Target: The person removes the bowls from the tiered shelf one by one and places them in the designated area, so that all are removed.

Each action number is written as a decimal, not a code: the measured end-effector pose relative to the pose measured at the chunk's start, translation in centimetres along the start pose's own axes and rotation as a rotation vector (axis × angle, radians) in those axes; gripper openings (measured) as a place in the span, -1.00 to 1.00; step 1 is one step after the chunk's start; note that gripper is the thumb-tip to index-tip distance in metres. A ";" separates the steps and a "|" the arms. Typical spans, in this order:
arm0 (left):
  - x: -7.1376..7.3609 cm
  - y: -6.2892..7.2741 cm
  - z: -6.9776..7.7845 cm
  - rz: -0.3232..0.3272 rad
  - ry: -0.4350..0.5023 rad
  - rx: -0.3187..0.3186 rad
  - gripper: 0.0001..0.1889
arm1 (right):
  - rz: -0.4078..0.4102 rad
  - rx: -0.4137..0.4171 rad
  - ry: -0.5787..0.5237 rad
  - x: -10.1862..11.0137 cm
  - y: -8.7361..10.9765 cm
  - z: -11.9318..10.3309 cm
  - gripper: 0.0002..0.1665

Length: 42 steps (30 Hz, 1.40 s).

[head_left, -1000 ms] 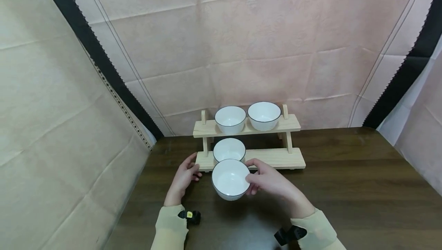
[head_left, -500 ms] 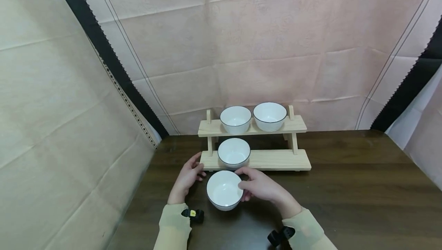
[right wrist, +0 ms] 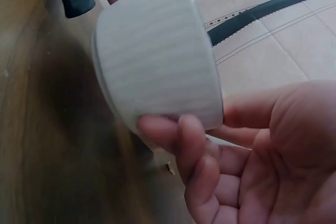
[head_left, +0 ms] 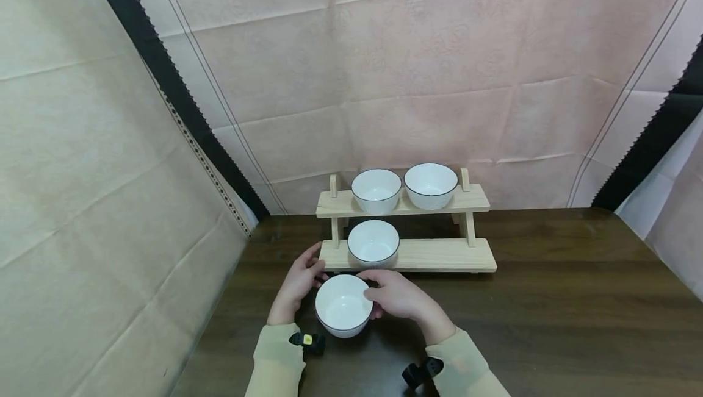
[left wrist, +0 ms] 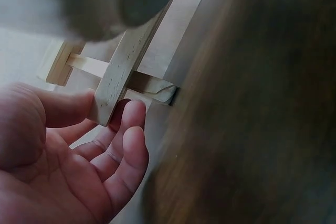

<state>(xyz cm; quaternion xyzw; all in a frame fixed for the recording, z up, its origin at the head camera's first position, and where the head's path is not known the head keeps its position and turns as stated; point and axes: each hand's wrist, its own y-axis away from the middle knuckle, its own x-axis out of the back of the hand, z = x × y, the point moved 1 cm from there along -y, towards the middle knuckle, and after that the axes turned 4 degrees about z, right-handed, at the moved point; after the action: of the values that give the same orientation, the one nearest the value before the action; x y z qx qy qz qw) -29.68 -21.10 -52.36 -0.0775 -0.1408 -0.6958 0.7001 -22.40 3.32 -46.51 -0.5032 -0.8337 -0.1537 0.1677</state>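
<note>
My right hand [head_left: 400,297] pinches a white bowl [head_left: 343,303] with a dark rim at its right side, in front of the wooden two-tier shelf [head_left: 439,255]. In the right wrist view, the bowl's ribbed outer wall [right wrist: 157,61] shows between thumb and curled fingers. My left hand [head_left: 296,284] grips the left end of the lower board; the left wrist view shows the thumb on one face of the board [left wrist: 116,80] and fingers curled by the other. Another white bowl [head_left: 373,242] sits on the lower board, towards its left end.
Two more white bowls, one at left [head_left: 376,191] and one at right [head_left: 431,185], stand side by side on the upper board. The shelf stands on a dark wooden table [head_left: 560,305], before a pale fabric backdrop [head_left: 417,67]. Each wrist wears a small black camera.
My right hand has drawn the bowl away from the shelf, towards me and to the left, nearer my left hand. The left hand keeps its grip on the board's end.
</note>
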 end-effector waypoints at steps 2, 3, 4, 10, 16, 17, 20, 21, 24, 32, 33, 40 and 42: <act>0.0 0.0 0.0 0.001 -0.011 0.002 -0.50 | 0.011 -0.003 0.041 -0.3 -0.2 -0.3 -0.57; 0.1 -0.1 0.0 -0.001 -0.016 0.002 -0.50 | 0.018 -0.002 0.058 -0.4 -0.2 -0.5 -0.57; 0.1 -0.1 0.1 -0.003 -0.019 0.005 -0.50 | 0.024 -0.001 0.078 -0.5 -0.3 -0.6 -0.57; 0.3 0.6 1.2 -0.036 -0.016 0.027 -0.48 | 0.028 0.001 0.177 -0.9 -0.7 -0.8 -0.56; 0.4 1.8 2.8 -0.046 -0.023 0.028 -0.46 | 0.030 -0.010 0.244 -1.3 -0.9 -0.6 -0.57; 0.4 1.8 2.8 -0.044 -0.021 0.030 -0.46 | 0.031 -0.014 0.252 -1.4 -1.0 -0.6 -0.56; 0.4 1.3 2.1 -0.037 -0.014 0.032 -0.47 | 0.033 -0.020 0.278 -1.6 -1.1 -0.6 -0.56; 0.3 1.1 1.7 -0.034 -0.012 0.031 -0.48 | 0.035 -0.020 0.284 -1.7 -1.1 -0.6 -0.56; 0.2 0.4 0.6 -0.026 -0.004 0.027 -0.49 | 0.045 -0.015 0.301 -1.8 -1.2 -0.7 -0.57; 0.0 0.0 -0.2 -0.004 0.003 0.010 -0.50 | 0.072 -0.021 0.292 -2.0 -1.4 -0.7 -0.60; 0.0 0.0 -0.1 -0.002 0.003 0.010 -0.50 | 0.079 -0.022 0.286 -2.0 -1.4 -0.7 -0.60; 0.1 0.1 0.0 -0.008 0.005 0.008 -0.50 | 0.109 -0.044 0.247 -2.2 -1.5 -0.5 -0.62; 0.2 0.3 0.3 -0.021 0.006 0.010 -0.49 | 0.113 -0.044 0.244 -2.3 -1.5 -0.5 -0.62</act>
<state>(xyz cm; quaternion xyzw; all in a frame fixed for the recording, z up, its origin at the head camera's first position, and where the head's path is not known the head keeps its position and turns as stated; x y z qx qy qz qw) -29.37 -21.15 -51.98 -0.0706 -0.1431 -0.7026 0.6935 -22.69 0.61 -47.22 -0.5304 -0.7739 -0.2222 0.2652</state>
